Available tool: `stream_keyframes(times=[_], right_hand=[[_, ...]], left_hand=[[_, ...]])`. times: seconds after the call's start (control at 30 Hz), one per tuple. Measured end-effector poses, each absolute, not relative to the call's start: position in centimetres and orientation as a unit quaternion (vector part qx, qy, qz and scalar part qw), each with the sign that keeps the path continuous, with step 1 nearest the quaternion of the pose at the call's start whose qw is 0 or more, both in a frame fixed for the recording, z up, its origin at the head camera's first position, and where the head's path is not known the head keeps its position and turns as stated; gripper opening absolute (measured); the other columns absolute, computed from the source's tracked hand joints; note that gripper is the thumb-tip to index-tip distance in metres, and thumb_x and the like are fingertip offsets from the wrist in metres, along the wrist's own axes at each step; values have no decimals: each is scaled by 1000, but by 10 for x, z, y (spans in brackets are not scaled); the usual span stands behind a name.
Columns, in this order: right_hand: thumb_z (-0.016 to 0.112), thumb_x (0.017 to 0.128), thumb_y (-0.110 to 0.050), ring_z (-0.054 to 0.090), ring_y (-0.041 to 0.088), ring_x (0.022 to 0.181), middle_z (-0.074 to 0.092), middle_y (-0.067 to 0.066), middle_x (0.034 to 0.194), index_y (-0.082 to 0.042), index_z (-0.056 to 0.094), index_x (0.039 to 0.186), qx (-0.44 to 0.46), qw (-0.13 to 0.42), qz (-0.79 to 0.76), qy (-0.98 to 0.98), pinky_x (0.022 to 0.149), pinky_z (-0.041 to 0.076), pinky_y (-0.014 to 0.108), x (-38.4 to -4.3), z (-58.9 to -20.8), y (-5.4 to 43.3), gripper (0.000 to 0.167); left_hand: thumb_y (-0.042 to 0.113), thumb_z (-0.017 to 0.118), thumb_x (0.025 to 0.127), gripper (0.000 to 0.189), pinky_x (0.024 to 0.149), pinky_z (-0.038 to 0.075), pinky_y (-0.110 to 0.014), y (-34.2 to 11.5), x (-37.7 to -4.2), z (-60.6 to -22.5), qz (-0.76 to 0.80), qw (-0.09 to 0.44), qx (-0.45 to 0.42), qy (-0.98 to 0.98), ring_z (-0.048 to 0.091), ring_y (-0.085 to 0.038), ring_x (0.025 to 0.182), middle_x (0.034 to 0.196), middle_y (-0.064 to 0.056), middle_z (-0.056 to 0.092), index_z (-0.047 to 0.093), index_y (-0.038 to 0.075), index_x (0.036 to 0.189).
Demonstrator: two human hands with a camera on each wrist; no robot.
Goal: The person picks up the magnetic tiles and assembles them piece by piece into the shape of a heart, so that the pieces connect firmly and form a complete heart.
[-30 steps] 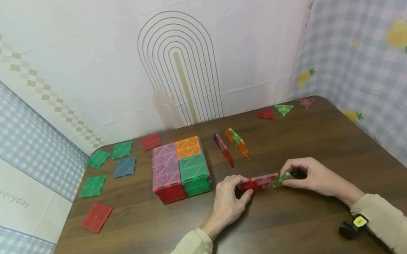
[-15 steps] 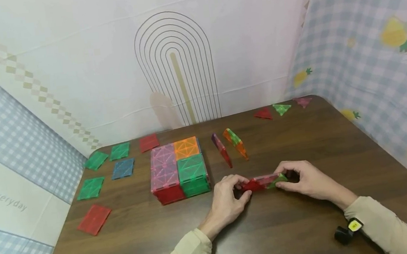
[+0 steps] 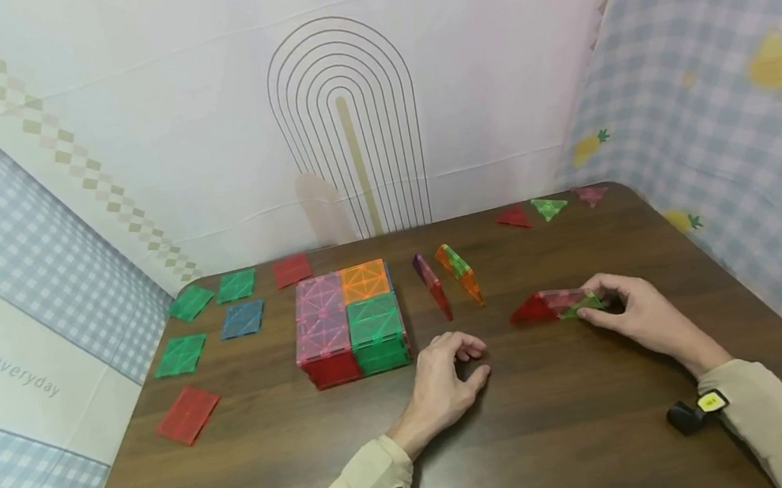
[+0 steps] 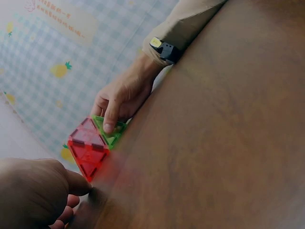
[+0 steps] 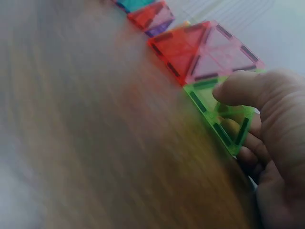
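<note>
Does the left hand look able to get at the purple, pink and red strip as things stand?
Probably yes: the left hand holds nothing, and no piece stands between it and the purple, pink and red strip.

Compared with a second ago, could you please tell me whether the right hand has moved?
Yes. Against the block of coloured tiles in the head view, the right hand has moved farther right and a little forward.

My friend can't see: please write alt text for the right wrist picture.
A right hand pinches a green triangle tile, edge to edge with a pink triangle, which meets a red triangle. A wooden table fills the left; more tiles show at the top.
</note>
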State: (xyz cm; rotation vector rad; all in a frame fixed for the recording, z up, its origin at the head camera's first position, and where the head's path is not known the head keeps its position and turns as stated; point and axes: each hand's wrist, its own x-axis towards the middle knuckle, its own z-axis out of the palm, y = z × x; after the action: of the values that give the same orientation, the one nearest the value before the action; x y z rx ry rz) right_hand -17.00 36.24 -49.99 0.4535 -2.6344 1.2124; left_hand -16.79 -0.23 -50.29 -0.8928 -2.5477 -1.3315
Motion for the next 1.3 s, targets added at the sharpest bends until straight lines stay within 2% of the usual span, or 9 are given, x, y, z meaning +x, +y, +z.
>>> stream_keyframes(times=[0.17, 0.37, 0.63, 0.93, 1.3], right_hand=[[86, 99, -11, 51, 14, 70, 60, 0, 86, -21, 70, 106, 141, 116, 409, -894, 62, 42, 29, -173, -501, 358, 21], [84, 102, -20, 49, 14, 69, 54, 1, 82, -20, 60, 97, 129, 119, 402, -899, 62, 41, 30, -183, -504, 340, 25], [81, 104, -26, 51, 16, 69, 56, 2, 79, -17, 60, 95, 99, 139, 383, -908, 64, 40, 30, -217, -504, 302, 25], [81, 104, -26, 58, 21, 72, 65, 4, 84, -13, 63, 98, 69, 150, 383, -909, 68, 47, 34, -260, -505, 268, 22], [84, 101, -30, 63, 22, 75, 68, 6, 90, -13, 64, 102, 64, 141, 383, -911, 73, 51, 39, -275, -504, 257, 27]], left_hand=[[9, 90, 91, 23, 88, 55, -23, -2, -168, -503, -441, 64, -297, -844, 68, -13, 95, 101, 0, 77, 79, 13, 111], [10, 90, 92, 22, 88, 54, -23, -3, -168, -503, -438, 61, -297, -846, 68, -13, 95, 101, 0, 77, 79, 13, 111], [10, 90, 91, 22, 89, 54, -23, -3, -169, -502, -434, 64, -295, -849, 67, -12, 95, 101, 1, 77, 80, 14, 111], [11, 90, 93, 22, 90, 54, -23, -1, -168, -502, -430, 57, -297, -851, 67, -11, 96, 102, 2, 77, 79, 14, 112], [10, 89, 93, 21, 89, 54, -23, -2, -168, -501, -433, 56, -295, -850, 67, -12, 96, 102, 1, 77, 79, 13, 111]])
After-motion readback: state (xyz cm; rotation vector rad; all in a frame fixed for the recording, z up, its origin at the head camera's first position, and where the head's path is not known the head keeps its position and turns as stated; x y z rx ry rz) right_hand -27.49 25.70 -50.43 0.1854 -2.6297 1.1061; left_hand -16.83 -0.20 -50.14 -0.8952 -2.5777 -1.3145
